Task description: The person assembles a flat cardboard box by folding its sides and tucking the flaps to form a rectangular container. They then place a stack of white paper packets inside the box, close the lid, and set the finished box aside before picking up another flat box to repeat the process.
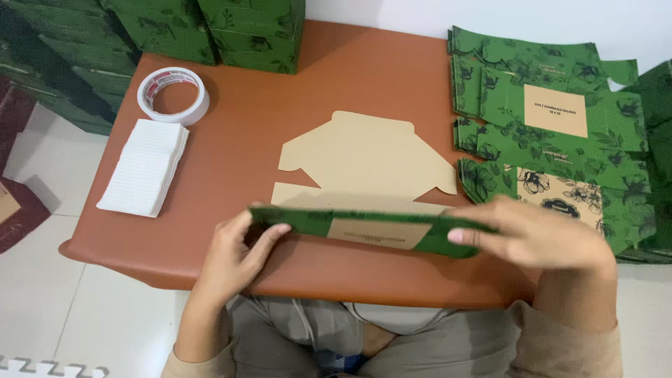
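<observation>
A flat die-cut cardboard box blank [367, 157] lies on the brown table [280, 119], its plain tan inner side up. Its near flap [371, 227], green with a floral print and a tan label patch, is folded up toward me. My left hand [234, 255] grips the flap's left end, thumb over the edge. My right hand [539, 234] holds the flap's right end with fingers stretched along it.
A stack of flat green printed box blanks [560, 133] lies at the table's right. A roll of white tape [173, 94] and a pile of white sheets [145, 166] sit at the left. Assembled green boxes [231, 31] are stacked at the back left.
</observation>
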